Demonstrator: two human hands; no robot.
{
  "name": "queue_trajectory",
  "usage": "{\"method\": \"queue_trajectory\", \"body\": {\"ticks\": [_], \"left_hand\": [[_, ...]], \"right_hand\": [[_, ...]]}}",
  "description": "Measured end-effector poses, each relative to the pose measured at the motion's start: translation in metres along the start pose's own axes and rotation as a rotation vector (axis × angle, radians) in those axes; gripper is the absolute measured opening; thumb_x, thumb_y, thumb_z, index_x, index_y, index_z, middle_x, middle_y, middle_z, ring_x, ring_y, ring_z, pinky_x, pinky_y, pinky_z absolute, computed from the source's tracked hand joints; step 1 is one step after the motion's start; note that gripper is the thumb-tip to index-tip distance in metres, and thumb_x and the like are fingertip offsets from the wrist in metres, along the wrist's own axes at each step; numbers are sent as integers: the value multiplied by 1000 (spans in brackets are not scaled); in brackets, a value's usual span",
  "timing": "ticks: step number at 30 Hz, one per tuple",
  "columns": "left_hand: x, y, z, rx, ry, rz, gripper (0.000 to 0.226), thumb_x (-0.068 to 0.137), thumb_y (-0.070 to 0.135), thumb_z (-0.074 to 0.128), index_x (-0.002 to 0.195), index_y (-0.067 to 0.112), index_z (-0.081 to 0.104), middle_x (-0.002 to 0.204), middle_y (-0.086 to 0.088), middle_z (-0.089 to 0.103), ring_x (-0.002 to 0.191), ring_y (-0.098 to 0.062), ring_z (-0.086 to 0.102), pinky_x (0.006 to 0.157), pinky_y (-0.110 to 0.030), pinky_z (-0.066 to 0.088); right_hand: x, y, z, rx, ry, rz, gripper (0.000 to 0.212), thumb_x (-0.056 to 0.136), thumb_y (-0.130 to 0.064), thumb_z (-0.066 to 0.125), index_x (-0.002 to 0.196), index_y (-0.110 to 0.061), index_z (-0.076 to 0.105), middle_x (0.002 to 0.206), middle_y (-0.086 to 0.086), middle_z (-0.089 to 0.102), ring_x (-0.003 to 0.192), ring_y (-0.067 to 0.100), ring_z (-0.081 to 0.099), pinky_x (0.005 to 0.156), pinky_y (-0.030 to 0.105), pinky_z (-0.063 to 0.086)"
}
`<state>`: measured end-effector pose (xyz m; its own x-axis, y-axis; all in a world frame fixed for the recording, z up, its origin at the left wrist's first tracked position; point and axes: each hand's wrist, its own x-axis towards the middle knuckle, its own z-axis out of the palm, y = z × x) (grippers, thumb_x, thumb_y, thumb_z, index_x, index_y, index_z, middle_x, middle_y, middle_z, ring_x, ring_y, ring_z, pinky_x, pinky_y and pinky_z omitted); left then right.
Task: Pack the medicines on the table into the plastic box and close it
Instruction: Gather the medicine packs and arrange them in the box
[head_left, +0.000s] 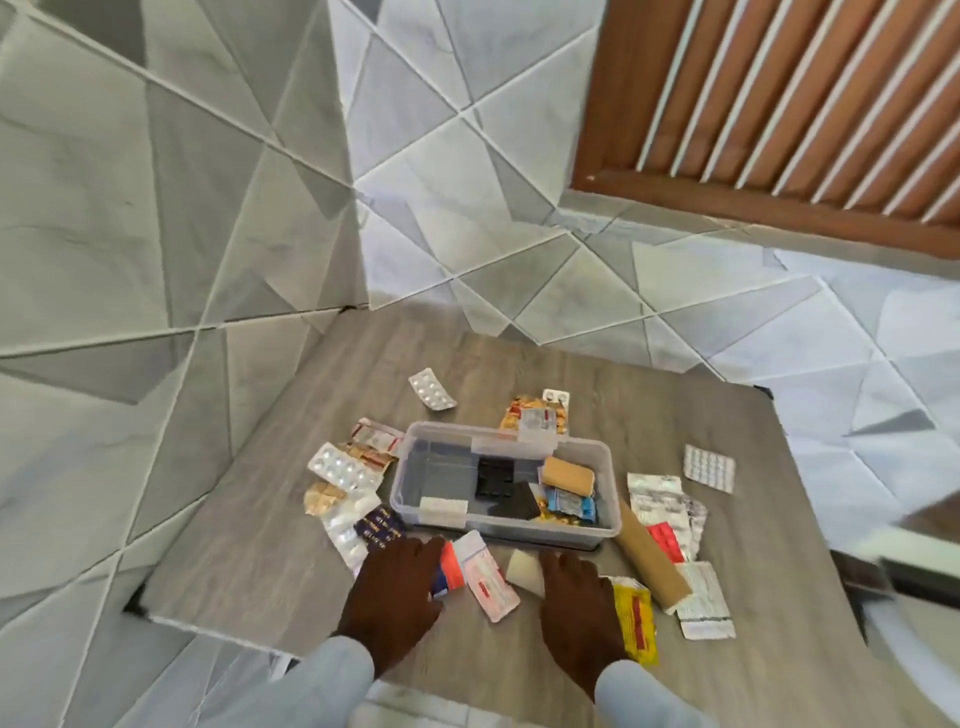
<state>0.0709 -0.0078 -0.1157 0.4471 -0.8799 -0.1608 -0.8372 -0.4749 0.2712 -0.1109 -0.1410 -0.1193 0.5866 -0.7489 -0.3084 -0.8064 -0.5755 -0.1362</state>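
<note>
The left hand lies palm down on the table, fingers spread flat over the edge of an orange and white packet, gripping nothing. The right hand is likewise open and flat, just beside a yellow sachet and a pale wedge that is too blurred to identify. Between the hands lies a white and pink strip. Just beyond them sits the clear plastic box, lid off, holding a black blister pack, a tan roll and blue sachets. Loose pill strips lie left of the box, a brown carton and foil sheets right of it.
</note>
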Motion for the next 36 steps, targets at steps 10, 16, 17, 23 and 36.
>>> {"method": "queue_trajectory", "body": {"ticks": [10,16,17,23,36], "left_hand": [[28,-41,-18,-132,35,599,76,65,55,57,136,38,35,107,6,60,98,-15,58,89,-25,39],[86,-37,-79,-101,120,509,77,80,48,47,146,41,10,109,2,51,100,-18,48,88,-32,42],[99,-38,-82,-52,111,469,77,79,46,48,147,40,13,111,0,54,102,-21,51,89,-36,42],[150,-31,-77,330,25,408,59,83,39,54,137,24,37,128,-3,56,117,-29,46,99,-45,33],[152,-32,-65,393,8,326,34,66,33,75,96,24,64,98,0,67,93,-28,59,76,-45,47]], "right_hand": [[-26,-35,-14,135,315,106,42,61,-47,57,98,-26,55,88,-4,61,77,19,61,63,34,53],[17,-56,-53,373,415,214,46,71,-41,69,111,-20,57,103,0,63,95,21,60,83,34,50],[28,-61,-59,419,384,230,47,74,-43,67,114,-21,55,107,0,62,99,21,59,86,34,48],[101,-74,-66,561,147,267,42,83,-42,63,117,-20,51,119,3,60,110,23,58,90,32,47],[118,-65,-44,563,35,113,26,88,-31,62,110,-19,54,106,-2,54,97,16,52,82,23,40]]}}
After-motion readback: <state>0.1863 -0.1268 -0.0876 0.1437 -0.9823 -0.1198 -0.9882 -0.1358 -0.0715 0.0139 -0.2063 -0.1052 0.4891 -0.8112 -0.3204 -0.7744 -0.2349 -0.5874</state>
